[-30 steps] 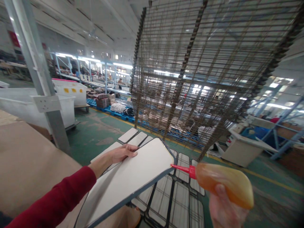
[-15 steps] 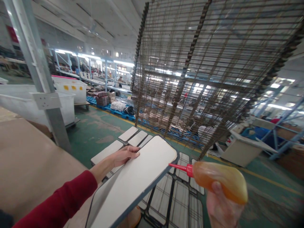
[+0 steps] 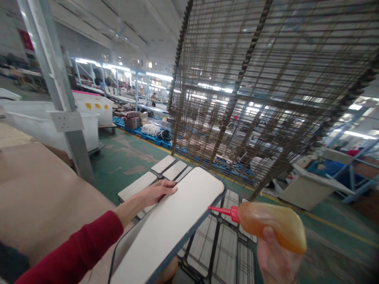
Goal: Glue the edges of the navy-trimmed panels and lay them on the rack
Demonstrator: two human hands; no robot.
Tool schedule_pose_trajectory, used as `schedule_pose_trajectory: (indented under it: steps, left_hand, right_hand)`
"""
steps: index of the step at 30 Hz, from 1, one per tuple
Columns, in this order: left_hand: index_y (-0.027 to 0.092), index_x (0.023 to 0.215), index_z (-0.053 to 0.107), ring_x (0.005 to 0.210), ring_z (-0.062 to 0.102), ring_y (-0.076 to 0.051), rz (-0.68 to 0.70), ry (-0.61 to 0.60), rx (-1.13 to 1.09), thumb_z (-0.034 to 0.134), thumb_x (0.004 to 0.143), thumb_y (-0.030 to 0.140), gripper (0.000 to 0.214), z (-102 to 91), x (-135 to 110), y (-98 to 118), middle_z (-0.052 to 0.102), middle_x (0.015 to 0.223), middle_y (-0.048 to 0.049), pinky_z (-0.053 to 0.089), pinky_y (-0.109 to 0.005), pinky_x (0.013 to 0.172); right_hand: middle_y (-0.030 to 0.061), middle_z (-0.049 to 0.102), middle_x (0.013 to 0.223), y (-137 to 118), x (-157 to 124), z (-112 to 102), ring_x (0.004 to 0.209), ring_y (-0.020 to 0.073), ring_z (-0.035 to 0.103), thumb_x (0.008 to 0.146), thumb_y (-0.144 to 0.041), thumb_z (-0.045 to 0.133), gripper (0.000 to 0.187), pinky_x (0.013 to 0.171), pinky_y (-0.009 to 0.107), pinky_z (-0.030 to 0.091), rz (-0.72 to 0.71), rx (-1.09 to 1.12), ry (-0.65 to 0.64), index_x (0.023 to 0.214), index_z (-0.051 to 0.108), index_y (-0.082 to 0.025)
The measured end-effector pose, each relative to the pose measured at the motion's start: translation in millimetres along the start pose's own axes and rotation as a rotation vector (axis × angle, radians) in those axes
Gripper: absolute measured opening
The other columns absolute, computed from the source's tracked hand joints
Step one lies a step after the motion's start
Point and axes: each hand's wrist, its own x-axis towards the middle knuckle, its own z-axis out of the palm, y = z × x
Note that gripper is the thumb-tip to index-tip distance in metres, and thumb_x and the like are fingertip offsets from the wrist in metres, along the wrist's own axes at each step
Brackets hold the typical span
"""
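A long white panel (image 3: pixel 177 213) with a dark edge and rounded corners tilts up in front of me. My left hand (image 3: pixel 160 192) pinches its left edge, thumb on the white face. My right hand (image 3: pixel 276 252) is wrapped round a squeeze bottle (image 3: pixel 272 227) of amber liquid, probably glue, lying nearly level. The bottle's red nozzle (image 3: pixel 222 211) points left, its tip at the panel's right edge. Beneath are more white panels with dark rims (image 3: pixel 204 244), set side by side. A rounded amber object (image 3: pixel 170 270) is partly hidden under the held panel.
A large wire rack (image 3: pixel 251 86) leans over the far side. At left are a brown tabletop (image 3: pixel 44 189), a metal post (image 3: pixel 78 150) with a socket box, and white bins (image 3: pixel 94 108). A pale cabinet (image 3: pixel 308 187) stands at right on the green floor.
The nozzle tip has slid a little down along the panel's right edge, toward me. My left hand keeps its hold. The whole view has shifted slightly.
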Motion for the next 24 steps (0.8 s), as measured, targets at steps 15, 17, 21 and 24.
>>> schedule_pose_trajectory:
  steps: [15, 17, 21, 24]
  left_hand:
    - [0.010, 0.094, 0.073, 0.070, 0.071, -0.016, -0.007, 0.066, -0.055, 0.086, 0.059, 0.033, 0.044, 0.8, -3, -2, 0.076, 0.086, -0.0106, 0.054, -0.021, 0.063]
    - [0.010, 0.093, 0.073, 0.068, 0.070, -0.016, -0.007, 0.077, -0.052, 0.087, 0.057, 0.035, 0.046, 1.7, -4, -1, 0.076, 0.085, -0.0105, 0.054, -0.020, 0.061]
    - [0.009, 0.092, 0.073, 0.067, 0.070, -0.016, -0.011, 0.109, -0.048, 0.089, 0.054, 0.035, 0.048, 1.9, -6, 1, 0.076, 0.083, -0.0103, 0.054, -0.021, 0.061]
    - [0.009, 0.090, 0.073, 0.066, 0.070, -0.016, -0.020, 0.120, -0.055, 0.089, 0.052, 0.036, 0.049, 1.0, -7, 1, 0.076, 0.083, -0.0107, 0.055, -0.022, 0.062]
  right_hand:
    - [-0.0024, 0.069, 0.078, -3, -8, 10, 0.072, 0.0163, 0.065, 0.059, -0.023, 0.083, 0.036, 0.071, 0.029, 0.055, 0.020, 0.038, -0.044, 0.090, 0.066, -0.020]
    - [-0.0022, 0.069, 0.077, -4, -9, 12, 0.073, 0.0171, 0.065, 0.059, -0.023, 0.083, 0.035, 0.070, 0.029, 0.055, 0.045, 0.046, -0.059, 0.090, 0.066, -0.020]
    - [-0.0024, 0.068, 0.075, -5, -11, 14, 0.081, 0.0186, 0.065, 0.058, -0.023, 0.083, 0.035, 0.070, 0.029, 0.054, 0.072, 0.043, -0.071, 0.088, 0.067, -0.021]
    - [-0.0019, 0.068, 0.075, -5, -13, 13, 0.083, 0.0192, 0.065, 0.058, -0.024, 0.084, 0.034, 0.074, 0.030, 0.053, 0.061, 0.010, -0.071, 0.087, 0.067, -0.021]
